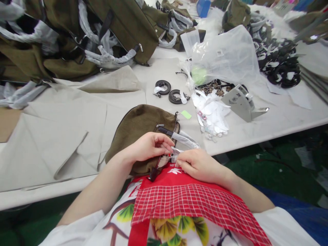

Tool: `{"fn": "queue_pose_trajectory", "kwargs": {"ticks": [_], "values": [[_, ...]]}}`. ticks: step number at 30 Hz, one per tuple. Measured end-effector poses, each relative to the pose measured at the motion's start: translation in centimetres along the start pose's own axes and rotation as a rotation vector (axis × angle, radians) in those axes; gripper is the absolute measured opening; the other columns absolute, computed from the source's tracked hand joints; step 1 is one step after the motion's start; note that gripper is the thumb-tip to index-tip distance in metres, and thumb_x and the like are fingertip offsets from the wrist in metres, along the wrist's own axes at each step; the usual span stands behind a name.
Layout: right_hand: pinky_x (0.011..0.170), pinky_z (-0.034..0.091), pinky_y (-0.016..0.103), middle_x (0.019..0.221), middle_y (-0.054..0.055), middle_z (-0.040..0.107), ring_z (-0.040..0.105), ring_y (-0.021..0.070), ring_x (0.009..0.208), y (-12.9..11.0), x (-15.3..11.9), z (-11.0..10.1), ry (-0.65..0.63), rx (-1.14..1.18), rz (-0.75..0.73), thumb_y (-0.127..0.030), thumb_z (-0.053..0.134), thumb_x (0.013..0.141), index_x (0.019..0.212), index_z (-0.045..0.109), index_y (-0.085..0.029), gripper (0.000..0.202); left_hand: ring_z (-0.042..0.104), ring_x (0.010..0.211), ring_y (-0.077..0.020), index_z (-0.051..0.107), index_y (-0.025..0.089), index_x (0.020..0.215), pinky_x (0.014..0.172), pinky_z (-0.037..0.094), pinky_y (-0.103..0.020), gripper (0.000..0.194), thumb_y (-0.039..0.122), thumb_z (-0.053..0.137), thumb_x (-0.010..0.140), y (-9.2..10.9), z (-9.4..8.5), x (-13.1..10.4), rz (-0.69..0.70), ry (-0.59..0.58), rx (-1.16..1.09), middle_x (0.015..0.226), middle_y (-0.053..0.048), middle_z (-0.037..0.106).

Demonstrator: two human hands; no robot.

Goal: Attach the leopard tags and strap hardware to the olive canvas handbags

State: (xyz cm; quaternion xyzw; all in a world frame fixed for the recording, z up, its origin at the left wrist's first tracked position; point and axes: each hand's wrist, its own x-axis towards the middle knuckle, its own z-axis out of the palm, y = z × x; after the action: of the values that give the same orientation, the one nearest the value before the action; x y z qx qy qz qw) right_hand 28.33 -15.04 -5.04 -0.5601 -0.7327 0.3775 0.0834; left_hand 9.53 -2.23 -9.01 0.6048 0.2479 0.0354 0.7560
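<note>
- The olive bag (143, 126) at lower centre of the frame is partly covered by both hands, and its near edge is lost behind the red apron (189, 198).
- What the fingers (167, 145) of the left hand (147, 147) and those of the right hand (196, 164) pinch is too small to tell; only a bit of clear wrap (183, 140) shows.
- The heap of olive bags (77, 37) at upper left is cut off by the top and left edges.
- The contents of the clear plastic bag (228, 54) at upper right are blurred.
- The small white tags (214, 118) right of centre carry print too small to read.
- The desk (282, 116) runs out of the frame at the right.
</note>
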Motion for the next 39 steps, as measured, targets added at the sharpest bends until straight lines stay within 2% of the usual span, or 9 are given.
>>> {"fn": "queue_pose_trajectory", "kwargs": {"ticks": [5,8,13,23,28,31,34,37,39], "values": [[0.075,0.043,0.027,0.093,0.003,0.073,0.065,0.0172,0.082,0.5,0.0,0.1,-0.036,-0.001,0.047,-0.025,0.040,0.098,0.099,0.069,-0.022,0.029,0.070,0.085,-0.0167,0.066,0.011,0.104,0.082,0.056,-0.029,0.029,0.021,0.071,0.078,-0.1,-0.6,-0.3,0.055,-0.119,0.046,0.093,-0.011,0.074],[0.083,0.045,0.029,0.106,0.004,0.073,0.067,0.0189,0.093,0.9,0.0,0.4,-0.050,0.017,0.074,-0.026,0.038,0.099,0.114,0.067,-0.025,0.032,0.069,0.084,-0.0160,0.066,0.011,0.105,0.080,0.056,-0.027,0.028,0.021,0.070,0.079,-0.2,-0.9,-0.4,0.081,-0.144,0.057,0.092,-0.010,0.073],[0.083,0.047,0.031,0.108,0.004,0.073,0.068,0.0206,0.097,1.0,0.1,0.5,-0.093,-0.024,0.088,-0.024,0.039,0.098,0.114,0.067,-0.025,0.032,0.069,0.083,-0.0159,0.066,0.011,0.102,0.079,0.056,-0.027,0.025,0.022,0.069,0.079,-0.3,-1.0,-0.5,0.082,-0.147,0.044,0.091,-0.010,0.073],[0.080,0.047,0.030,0.102,0.005,0.074,0.068,0.0210,0.090,0.9,0.3,0.4,-0.082,-0.054,0.113,-0.023,0.039,0.098,0.109,0.068,-0.025,0.031,0.070,0.084,-0.0149,0.066,0.012,0.101,0.079,0.056,-0.025,0.022,0.017,0.068,0.080,-0.5,-1.0,-0.6,0.095,-0.143,-0.003,0.091,-0.009,0.074],[0.083,0.047,0.030,0.109,0.004,0.073,0.068,0.0209,0.097,1.1,0.5,0.6,-0.103,-0.064,0.068,-0.018,0.040,0.096,0.114,0.066,-0.026,0.033,0.070,0.086,-0.0156,0.065,0.012,0.104,0.081,0.056,-0.026,0.024,0.017,0.067,0.081,-0.7,-1.1,-0.5,0.088,-0.151,0.003,0.093,-0.010,0.073],[0.081,0.046,0.029,0.107,0.004,0.073,0.068,0.0199,0.094,1.2,0.9,1.1,-0.087,-0.087,0.031,-0.020,0.041,0.097,0.114,0.065,-0.026,0.030,0.069,0.087,-0.0158,0.064,0.011,0.105,0.082,0.056,-0.027,0.024,0.018,0.065,0.082,-0.8,-0.9,-0.4,0.092,-0.151,0.039,0.094,-0.010,0.073],[0.071,0.045,0.028,0.093,0.006,0.073,0.067,0.0191,0.080,1.0,1.3,1.7,-0.069,-0.154,0.016,-0.025,0.039,0.099,0.102,0.065,-0.021,0.027,0.069,0.086,-0.0159,0.064,0.013,0.104,0.082,0.055,-0.028,0.024,0.020,0.065,0.081,-0.6,-0.5,-0.4,0.145,-0.059,0.218,0.094,-0.008,0.073],[0.065,0.041,0.028,0.085,0.006,0.071,0.065,0.0183,0.073,0.7,1.6,2.0,-0.054,-0.209,-0.011,-0.026,0.036,0.100,0.093,0.062,-0.018,0.028,0.066,0.091,-0.0164,0.066,0.016,0.084,0.085,0.052,-0.028,0.008,0.023,0.063,0.083,0.0,0.1,-1.0,0.299,0.113,0.506,0.099,-0.007,0.070],[0.063,0.039,0.027,0.083,0.006,0.071,0.065,0.0180,0.071,0.6,1.6,2.0,-0.049,-0.237,-0.019,-0.025,0.036,0.100,0.091,0.060,-0.017,0.027,0.064,0.095,-0.0164,0.065,0.016,0.073,0.087,0.050,-0.028,0.018,0.027,0.059,0.086,0.5,0.4,-1.6,0.352,0.133,0.655,0.104,-0.007,0.069]]}}
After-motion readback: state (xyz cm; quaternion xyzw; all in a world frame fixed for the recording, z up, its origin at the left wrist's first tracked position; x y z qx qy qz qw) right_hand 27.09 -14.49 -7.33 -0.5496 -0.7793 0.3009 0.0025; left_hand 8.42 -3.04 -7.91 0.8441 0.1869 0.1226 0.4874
